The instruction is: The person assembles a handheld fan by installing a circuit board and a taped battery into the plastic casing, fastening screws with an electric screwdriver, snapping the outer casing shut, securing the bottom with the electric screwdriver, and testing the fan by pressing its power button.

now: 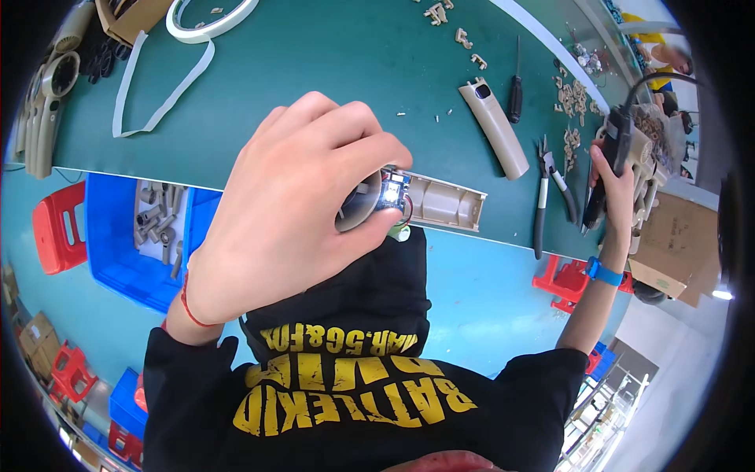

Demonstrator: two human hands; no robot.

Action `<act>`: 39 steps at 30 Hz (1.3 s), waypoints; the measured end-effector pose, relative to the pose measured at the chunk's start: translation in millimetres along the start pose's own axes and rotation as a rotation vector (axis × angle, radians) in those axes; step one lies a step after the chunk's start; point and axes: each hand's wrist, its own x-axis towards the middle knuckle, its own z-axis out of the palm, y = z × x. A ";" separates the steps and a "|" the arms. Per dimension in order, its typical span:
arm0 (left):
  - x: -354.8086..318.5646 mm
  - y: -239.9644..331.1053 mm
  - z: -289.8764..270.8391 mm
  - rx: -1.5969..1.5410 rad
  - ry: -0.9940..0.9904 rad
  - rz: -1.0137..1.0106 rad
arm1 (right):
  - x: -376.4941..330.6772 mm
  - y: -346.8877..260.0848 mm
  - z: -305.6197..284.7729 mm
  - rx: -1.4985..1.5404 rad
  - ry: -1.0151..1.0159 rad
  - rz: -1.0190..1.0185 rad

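My left hand is raised close to the camera, its fingers closed on the round grey head end of a beige plastic housing that lies open at the near edge of the green table. A small blue circuit board with wires shows just past my fingertips. Far to the right, my right hand grips a black electric screwdriver with a cable running up from it, held upright over the table's right part.
A beige housing half, a black screwdriver and pliers lie on the table's right. Tape rolls and beige parts sit at the back left. A blue bin of grey parts and red stools stand below.
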 end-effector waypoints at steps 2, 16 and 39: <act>0.5 2.2 1.0 0.010 0.005 -0.008 | -14.7 -26.5 4.1 0.173 0.096 -0.102; 0.5 -4.4 3.4 -0.043 0.017 -0.005 | -29.2 -178.0 132.7 1.618 -0.242 -0.647; 5.1 -1.7 8.9 -0.078 0.110 -0.005 | -57.2 -174.7 113.4 1.866 -0.445 -0.634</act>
